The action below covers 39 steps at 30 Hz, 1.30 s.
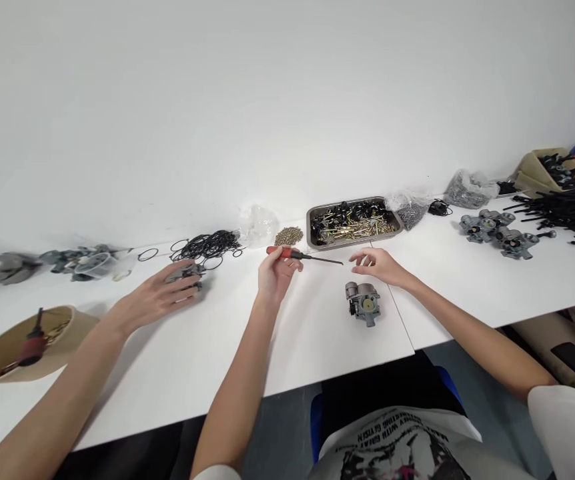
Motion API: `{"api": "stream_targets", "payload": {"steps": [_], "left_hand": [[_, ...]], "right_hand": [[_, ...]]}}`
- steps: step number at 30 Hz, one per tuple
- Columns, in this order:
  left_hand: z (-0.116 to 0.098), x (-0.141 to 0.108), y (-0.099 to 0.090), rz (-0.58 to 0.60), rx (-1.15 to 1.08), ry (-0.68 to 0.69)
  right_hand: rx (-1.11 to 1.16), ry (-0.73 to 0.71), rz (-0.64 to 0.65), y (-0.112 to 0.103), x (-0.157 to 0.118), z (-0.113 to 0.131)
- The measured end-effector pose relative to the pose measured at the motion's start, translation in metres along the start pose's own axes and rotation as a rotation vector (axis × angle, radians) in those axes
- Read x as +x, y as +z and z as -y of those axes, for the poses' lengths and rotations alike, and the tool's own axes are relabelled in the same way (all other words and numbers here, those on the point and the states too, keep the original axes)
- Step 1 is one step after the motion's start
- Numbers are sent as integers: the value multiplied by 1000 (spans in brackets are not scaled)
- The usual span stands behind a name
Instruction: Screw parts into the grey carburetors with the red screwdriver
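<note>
My left hand is closed around the red handle of a screwdriver. Its dark shaft points right, with the tip just short of my right hand. The right hand hovers over the table, fingers loosely bent and a small gap between the fingertips; nothing shows in them. Below it, on the white tabletop, stands a grey metal carburetor with a round opening facing me. Neither hand touches it.
At left, a co-worker's hand covers another grey part, beside a beige bin holding a red-handled tool. Along the wall lie black rubber rings, small brass pieces, a metal tray of screws and more carburetors.
</note>
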<state>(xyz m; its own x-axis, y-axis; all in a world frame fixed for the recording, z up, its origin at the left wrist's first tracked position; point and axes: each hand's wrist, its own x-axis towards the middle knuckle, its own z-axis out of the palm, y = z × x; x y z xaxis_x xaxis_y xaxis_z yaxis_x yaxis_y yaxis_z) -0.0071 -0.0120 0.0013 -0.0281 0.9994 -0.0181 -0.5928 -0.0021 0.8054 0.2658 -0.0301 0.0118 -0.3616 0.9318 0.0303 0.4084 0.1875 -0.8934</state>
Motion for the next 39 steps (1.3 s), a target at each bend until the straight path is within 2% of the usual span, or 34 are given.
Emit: {"api": "stream_targets", "payload": {"steps": [6, 14, 26, 30, 35, 39], "left_hand": [[7, -7, 11, 52, 16, -50], [3, -7, 12, 48, 18, -47], [4, -8, 13, 65, 51, -29], [3, -11, 17, 70, 83, 15], [0, -20, 31, 78, 148, 103], [-4, -33, 43, 166, 247, 165]], "right_hand": [[51, -6, 21, 12, 1, -2], [124, 12, -4, 16, 0, -6], [71, -27, -57, 16, 1, -7], [15, -39, -52, 15, 1, -6], [-107, -87, -41, 12, -2, -6], [-80, -70, 0, 6, -4, -3]]}}
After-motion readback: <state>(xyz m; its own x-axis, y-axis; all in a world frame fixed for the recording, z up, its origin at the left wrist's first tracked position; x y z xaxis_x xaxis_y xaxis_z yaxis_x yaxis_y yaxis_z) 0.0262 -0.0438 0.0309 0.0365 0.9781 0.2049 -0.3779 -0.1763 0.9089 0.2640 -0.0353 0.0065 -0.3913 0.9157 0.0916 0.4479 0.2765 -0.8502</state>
